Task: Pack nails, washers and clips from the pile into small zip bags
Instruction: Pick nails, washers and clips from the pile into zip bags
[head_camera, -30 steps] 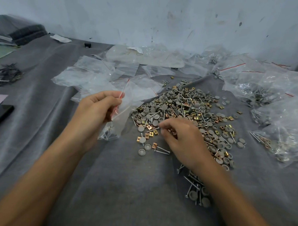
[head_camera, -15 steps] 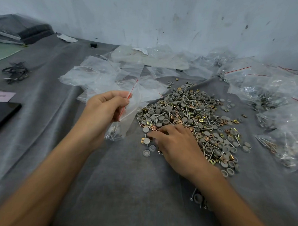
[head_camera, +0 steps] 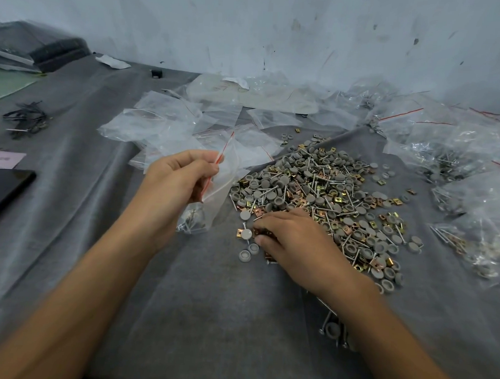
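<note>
A pile of grey washers, nails and brass clips (head_camera: 323, 189) spreads over the grey cloth (head_camera: 197, 316) at centre right. My left hand (head_camera: 177, 180) pinches the red-striped mouth of a small clear zip bag (head_camera: 214, 187), which hangs down with a few nails in its bottom. At the pile's near left edge my right hand (head_camera: 292, 237) lies palm down, its fingertips curled round brass clips. Loose washers (head_camera: 244, 256) lie just left of that hand. What the right palm covers is hidden.
Empty zip bags (head_camera: 171, 120) lie behind my left hand. Filled bags (head_camera: 456, 158) are heaped along the right side. A black phone (head_camera: 2, 190) and a paper slip sit at the left edge, with dark ties (head_camera: 25, 119) farther back. A wall closes the far side.
My right hand has slid toward me and left, from the middle of the pile to its near left edge. The left hand keeps the bag in the same grip.
</note>
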The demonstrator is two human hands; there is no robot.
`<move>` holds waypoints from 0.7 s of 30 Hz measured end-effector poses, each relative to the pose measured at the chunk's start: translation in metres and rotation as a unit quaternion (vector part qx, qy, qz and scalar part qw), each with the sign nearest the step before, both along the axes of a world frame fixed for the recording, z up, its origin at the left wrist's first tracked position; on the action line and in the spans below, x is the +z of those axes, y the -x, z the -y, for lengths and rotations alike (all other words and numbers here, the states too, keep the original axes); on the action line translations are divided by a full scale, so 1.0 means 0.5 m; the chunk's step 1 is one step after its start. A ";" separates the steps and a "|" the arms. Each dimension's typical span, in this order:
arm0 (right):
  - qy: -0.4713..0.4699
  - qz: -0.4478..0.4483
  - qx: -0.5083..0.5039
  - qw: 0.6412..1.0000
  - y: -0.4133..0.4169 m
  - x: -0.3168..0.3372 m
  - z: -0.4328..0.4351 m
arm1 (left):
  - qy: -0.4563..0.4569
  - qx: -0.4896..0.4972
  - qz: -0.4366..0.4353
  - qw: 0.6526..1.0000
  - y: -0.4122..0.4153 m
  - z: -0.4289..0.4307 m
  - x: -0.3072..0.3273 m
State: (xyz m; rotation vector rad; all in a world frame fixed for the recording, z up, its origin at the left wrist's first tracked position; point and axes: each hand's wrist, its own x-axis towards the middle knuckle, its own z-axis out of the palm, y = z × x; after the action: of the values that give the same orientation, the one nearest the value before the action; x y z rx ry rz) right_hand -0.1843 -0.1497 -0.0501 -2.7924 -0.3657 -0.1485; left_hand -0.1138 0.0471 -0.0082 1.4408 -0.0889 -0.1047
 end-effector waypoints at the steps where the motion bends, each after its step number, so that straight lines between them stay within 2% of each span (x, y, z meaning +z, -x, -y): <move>1: 0.003 -0.003 0.002 1.000 0.000 0.000 -0.004 | -0.002 0.000 0.001 1.000 0.000 0.001 0.000; 5: 0.018 -0.021 -0.009 1.000 0.002 0.003 -0.017 | -0.009 0.001 0.002 1.000 0.001 0.001 0.000; 13: -0.067 -0.051 -0.053 0.995 0.017 0.019 -0.004 | -0.008 -0.004 0.001 1.000 0.002 0.002 -0.002; 21: -0.051 -0.029 -0.064 0.996 0.027 0.023 0.001 | -0.050 -0.031 0.022 0.998 0.008 0.016 -0.016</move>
State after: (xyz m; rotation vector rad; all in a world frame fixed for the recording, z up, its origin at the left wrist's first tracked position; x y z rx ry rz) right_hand -0.1976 -0.1502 -0.0385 -2.7120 -0.1612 -0.1118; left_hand -0.1177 0.0389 -0.0162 1.5400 -0.1662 -0.1307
